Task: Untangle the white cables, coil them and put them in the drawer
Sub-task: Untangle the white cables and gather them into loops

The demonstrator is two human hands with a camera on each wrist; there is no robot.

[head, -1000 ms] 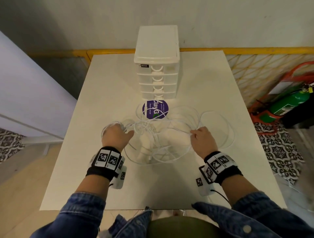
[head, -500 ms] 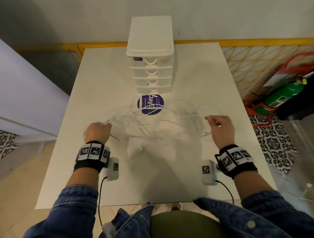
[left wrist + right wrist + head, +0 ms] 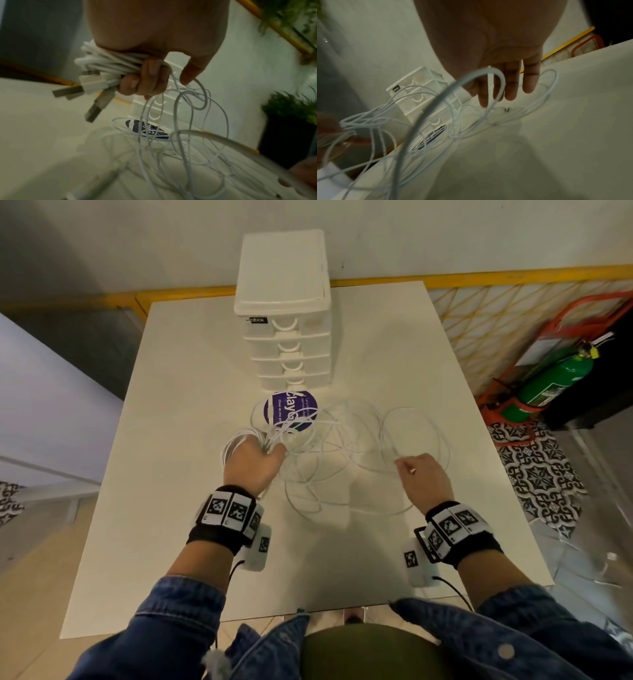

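Thin white cables (image 3: 342, 446) lie in loose, overlapping loops on the white table (image 3: 171, 508), in front of a small white drawer unit (image 3: 287, 350) whose drawers are all closed. My left hand (image 3: 253, 460) grips a gathered bundle of cable (image 3: 106, 63), and USB plugs (image 3: 72, 90) stick out of the fist while strands hang down from it. My right hand (image 3: 421, 477) hovers over the right side of the tangle. Its fingers (image 3: 529, 81) point down, and one strand (image 3: 498, 81) is pinched between them.
A round purple sticker (image 3: 291, 410) lies on the table just in front of the drawer unit, under some loops. A green fire extinguisher (image 3: 555, 381) in a red stand is on the floor to the right. A yellow rail (image 3: 513, 275) runs behind the table.
My left hand has moved right toward the middle with its bundle. The cables that were stretched between my hands have slackened into loops. My right hand has shifted only slightly.
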